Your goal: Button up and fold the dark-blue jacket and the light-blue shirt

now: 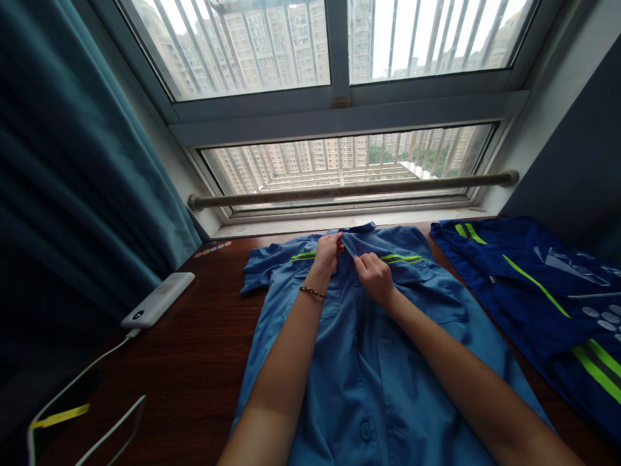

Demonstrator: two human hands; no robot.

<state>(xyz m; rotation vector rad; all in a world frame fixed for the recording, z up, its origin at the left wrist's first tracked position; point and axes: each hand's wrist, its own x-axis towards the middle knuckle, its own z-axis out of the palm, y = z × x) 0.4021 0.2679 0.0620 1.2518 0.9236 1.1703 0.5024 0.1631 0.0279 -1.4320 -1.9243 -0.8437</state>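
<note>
A light blue work shirt (pixel 369 362) with green reflective stripes lies flat, front up, on a dark wooden table (pixel 194 349), collar toward the window. My left hand (pixel 328 251), with a bead bracelet on its wrist, pinches the shirt's front edge just below the collar (pixel 359 232). My right hand (pixel 372 273) is closed on the facing edge of the front, right next to the left hand. Both sets of fingers are curled together at the top of the button line. A button (pixel 366 429) shows lower down the front.
A darker blue garment (pixel 548 298) with green stripes lies to the right. A white power bank (pixel 158 299) with a white cable (pixel 82 378) sits at the left. A teal curtain (pixel 72 162) hangs left. A metal rail (pixel 349 189) runs below the window.
</note>
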